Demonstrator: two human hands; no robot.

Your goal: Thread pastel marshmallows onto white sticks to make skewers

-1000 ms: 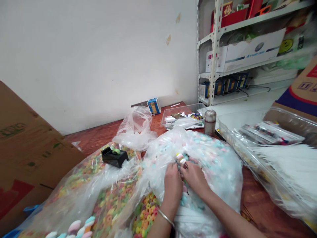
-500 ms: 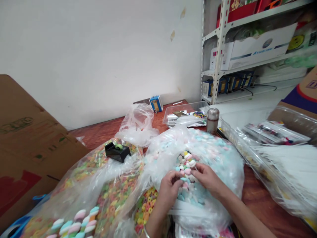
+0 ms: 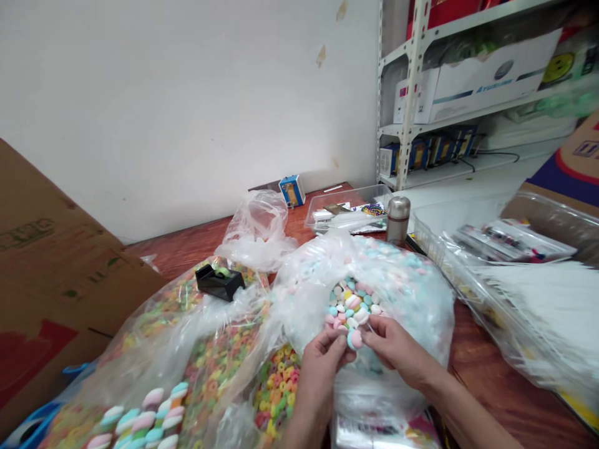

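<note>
My left hand [image 3: 327, 358] is closed, its fingertips at a pink and pale-blue marshmallow [image 3: 355, 339] in front of the bag's opening. My right hand [image 3: 397, 346] pinches by the same marshmallow, at the lower end of a short candy skewer [image 3: 358, 310] with pink, yellow and white pieces; its stick is mostly hidden by my fingers. Under both hands lies a large clear bag of marshmallows [image 3: 414, 299], torn open at the front. Loose marshmallows [image 3: 337, 291] in pink, white and blue show inside the opening.
To the left are bags of coloured ring candy [image 3: 219, 355], a black tape dispenser [image 3: 219, 282] and several finished candy stacks [image 3: 145, 421]. A cardboard box [image 3: 60, 280] stands far left. A metal flask [image 3: 397, 219] and clear trays [image 3: 472, 274] are right and behind.
Both hands have drawn back slightly from the bag's opening and come closer together. A pink and blue marshmallow now shows between them. The view has shifted a little.
</note>
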